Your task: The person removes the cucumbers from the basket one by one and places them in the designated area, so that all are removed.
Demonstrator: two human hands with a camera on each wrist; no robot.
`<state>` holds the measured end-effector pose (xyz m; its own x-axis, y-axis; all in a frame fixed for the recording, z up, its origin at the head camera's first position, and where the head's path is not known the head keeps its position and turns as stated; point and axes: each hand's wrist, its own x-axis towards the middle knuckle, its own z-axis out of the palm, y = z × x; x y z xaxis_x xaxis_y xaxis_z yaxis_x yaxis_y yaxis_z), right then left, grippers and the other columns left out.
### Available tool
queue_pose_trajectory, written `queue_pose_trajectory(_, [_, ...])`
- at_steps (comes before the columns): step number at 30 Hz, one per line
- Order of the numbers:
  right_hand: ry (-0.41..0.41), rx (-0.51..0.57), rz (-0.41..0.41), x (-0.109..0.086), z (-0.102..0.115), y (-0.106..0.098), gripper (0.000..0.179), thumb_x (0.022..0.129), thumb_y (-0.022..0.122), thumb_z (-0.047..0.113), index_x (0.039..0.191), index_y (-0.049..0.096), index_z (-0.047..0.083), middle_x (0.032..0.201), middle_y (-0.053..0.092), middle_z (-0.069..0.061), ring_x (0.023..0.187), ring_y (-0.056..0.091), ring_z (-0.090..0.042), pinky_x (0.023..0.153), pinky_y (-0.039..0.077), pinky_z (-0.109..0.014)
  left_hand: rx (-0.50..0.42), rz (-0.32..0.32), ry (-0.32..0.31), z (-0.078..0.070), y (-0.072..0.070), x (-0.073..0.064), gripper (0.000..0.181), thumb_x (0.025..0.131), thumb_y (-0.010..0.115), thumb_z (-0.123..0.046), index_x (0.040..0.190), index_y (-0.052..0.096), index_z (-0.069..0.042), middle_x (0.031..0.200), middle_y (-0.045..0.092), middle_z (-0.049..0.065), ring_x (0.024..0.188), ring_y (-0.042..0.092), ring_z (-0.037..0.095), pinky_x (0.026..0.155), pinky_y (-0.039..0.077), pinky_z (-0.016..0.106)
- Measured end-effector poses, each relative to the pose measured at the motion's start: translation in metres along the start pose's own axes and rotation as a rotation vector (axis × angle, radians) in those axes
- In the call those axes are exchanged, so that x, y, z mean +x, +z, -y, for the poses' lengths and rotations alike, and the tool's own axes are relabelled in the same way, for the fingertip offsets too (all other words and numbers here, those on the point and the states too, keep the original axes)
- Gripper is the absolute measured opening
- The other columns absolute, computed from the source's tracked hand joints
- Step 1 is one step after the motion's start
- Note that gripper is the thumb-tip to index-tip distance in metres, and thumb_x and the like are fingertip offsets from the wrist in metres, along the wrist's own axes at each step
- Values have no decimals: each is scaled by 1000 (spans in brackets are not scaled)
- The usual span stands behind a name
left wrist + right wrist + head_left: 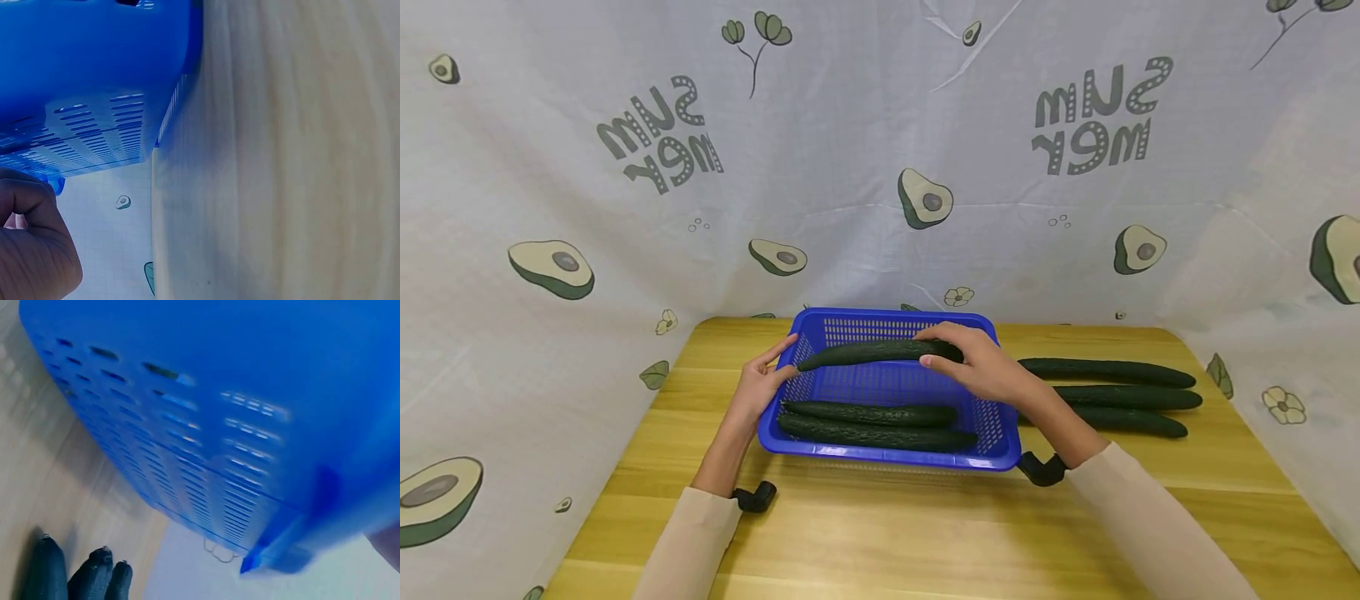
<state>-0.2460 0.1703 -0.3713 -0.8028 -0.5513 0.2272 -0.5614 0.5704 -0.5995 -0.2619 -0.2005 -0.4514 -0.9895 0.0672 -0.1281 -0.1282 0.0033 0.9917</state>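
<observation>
A blue perforated plastic basket [887,457] stands on the wooden table. My right hand [976,362] grips a long dark green cucumber [865,353] by its right end, holding it lengthwise over the basket's far half. The cucumber's thin left end comes near my left thumb. My left hand [757,392] holds the basket's left rim; curled fingers [31,206] show beside the basket wall [94,69] in the left wrist view. Two more cucumbers, an upper one [872,414] and a lower one [880,433], lie along the near side inside. In the right wrist view, the basket hides most of the right hand.
Right of the basket, three cucumbers lie side by side on the table [895,533]: a far one [1112,372], a middle one [1135,397] and a near one [1135,421]. A white curtain [850,125] printed with avocados hangs behind the table and along its sides.
</observation>
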Motion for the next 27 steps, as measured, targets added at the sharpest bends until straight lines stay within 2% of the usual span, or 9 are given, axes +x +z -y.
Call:
queue_pose_trajectory(4, [-12, -3, -23, -4, 2, -10, 43, 104, 62, 32, 143, 61, 14, 146, 61, -8, 141, 50, -33, 116, 40, -61, -6, 2, -6, 0, 1, 0, 64, 95, 68, -7, 153, 52, -31, 135, 65, 25, 107, 74, 38, 83, 63, 44])
queue_pose_trajectory(11, [27, -20, -42, -17, -3, -30, 43, 104, 62, 30, 144, 60, 15, 151, 56, -11, 144, 46, -38, 115, 38, -65, 32, -8, 9, 0, 1, 1, 64, 95, 67, -8, 153, 52, -30, 136, 64, 25, 111, 71, 44, 84, 63, 46])
queue_pose_trajectory(17, [78, -54, -64, -41, -19, -44, 44, 105, 60, 28, 146, 57, 10, 151, 54, -19, 142, 46, -44, 113, 37, -70, 36, -3, 14, 0, 0, 1, 63, 96, 67, -8, 153, 52, -29, 137, 64, 26, 111, 70, 45, 85, 62, 47])
queue_pose_trajectory(24, [186, -76, -75, -76, -33, -60, 44, 107, 56, 31, 146, 55, 12, 152, 53, -18, 143, 44, -45, 112, 36, -72, 36, 5, 9, -1, 0, -1, 63, 96, 68, -9, 153, 51, -30, 137, 63, 26, 110, 71, 44, 84, 62, 47])
queue_pose_trajectory(27, [206, -82, -95, -91, -39, -67, 42, 107, 56, 30, 146, 55, 13, 150, 54, -18, 141, 45, -45, 111, 36, -72, 44, 2, 13, -2, 1, -2, 63, 96, 69, -10, 153, 52, -30, 134, 65, 27, 106, 73, 41, 82, 63, 44])
